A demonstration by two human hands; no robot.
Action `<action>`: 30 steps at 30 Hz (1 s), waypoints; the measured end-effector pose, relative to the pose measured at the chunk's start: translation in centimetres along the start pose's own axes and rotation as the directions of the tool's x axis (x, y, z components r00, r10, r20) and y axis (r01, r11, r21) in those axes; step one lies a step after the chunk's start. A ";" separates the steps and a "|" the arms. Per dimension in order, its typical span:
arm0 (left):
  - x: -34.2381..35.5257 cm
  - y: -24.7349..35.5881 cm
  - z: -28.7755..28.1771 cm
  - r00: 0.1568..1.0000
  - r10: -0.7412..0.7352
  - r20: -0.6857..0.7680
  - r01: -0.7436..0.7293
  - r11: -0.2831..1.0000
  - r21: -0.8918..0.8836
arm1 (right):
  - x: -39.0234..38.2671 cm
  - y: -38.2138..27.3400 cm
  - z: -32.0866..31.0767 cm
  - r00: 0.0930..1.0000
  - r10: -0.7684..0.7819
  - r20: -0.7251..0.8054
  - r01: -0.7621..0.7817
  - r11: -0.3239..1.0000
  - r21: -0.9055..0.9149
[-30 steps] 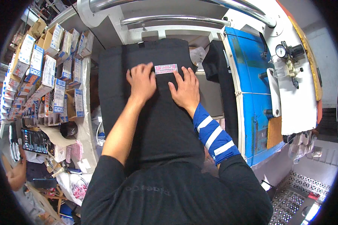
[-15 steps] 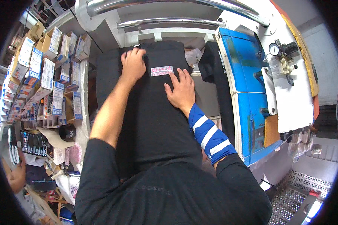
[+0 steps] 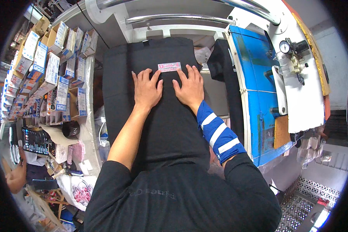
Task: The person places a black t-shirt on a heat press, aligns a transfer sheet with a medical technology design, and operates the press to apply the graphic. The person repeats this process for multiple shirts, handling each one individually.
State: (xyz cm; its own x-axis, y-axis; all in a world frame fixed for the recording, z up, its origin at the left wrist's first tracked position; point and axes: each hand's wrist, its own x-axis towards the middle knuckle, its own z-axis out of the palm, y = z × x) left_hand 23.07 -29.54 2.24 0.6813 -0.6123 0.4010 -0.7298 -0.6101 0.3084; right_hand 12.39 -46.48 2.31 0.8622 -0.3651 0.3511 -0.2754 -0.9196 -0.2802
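Note:
A black garment (image 3: pixel 170 127) is spread over the work surface in front of me. On its upper part lies a small rectangular transfer label (image 3: pixel 169 67), white with red-pink lettering. My left hand (image 3: pixel 147 89) rests on the cloth with fingers spread, its index fingertip at the label's lower left corner. At the lower right corner is the index fingertip of my right hand (image 3: pixel 189 87), whose fingers are also stretched out. Neither hand grips anything. A blue sleeve (image 3: pixel 219 133) with white stripes covers my right forearm.
Chrome bars (image 3: pixel 181 18) cross behind the garment. To the right stands a blue machine plate (image 3: pixel 255 69), with a pressure gauge (image 3: pixel 284 46) beyond it. Several open cardboard boxes (image 3: pixel 50 75) line the left. Another person's hand (image 3: pixel 17 176) shows at the far left.
My left hand has come right and toward me, from the garment's upper left to the label's left corner. My right hand stays at the label's right end. The view has shifted slightly.

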 end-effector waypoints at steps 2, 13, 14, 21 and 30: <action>-0.3 0.1 0.0 1.000 -0.012 -0.004 0.012 1.000 0.019 | -0.1 0.0 0.0 1.000 -0.003 -0.003 0.003 1.000 -0.004; -0.5 0.1 0.0 0.999 -0.032 0.002 0.031 0.999 0.026 | 0.0 0.1 -0.1 1.000 -0.011 -0.021 0.011 1.000 0.005; -0.5 0.2 0.0 0.999 -0.037 0.011 0.037 0.999 0.035 | 0.0 0.1 -0.1 1.000 -0.011 -0.019 0.011 1.000 -0.002; -0.5 0.2 0.2 1.000 -0.022 -0.022 0.022 1.000 0.015 | -0.1 0.4 0.2 1.000 -0.005 -0.021 0.006 0.999 0.041; -0.4 0.4 -0.1 1.000 -0.025 -0.007 0.025 0.999 0.026 | -0.1 0.4 0.1 1.000 -0.002 -0.026 0.003 1.000 0.027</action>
State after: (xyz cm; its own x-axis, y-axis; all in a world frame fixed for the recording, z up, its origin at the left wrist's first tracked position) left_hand 22.49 -29.52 2.26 0.6989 -0.5936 0.3989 -0.7108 -0.6382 0.2958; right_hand 12.28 -46.78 2.06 0.8514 -0.3670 0.3746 -0.2615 -0.9163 -0.3034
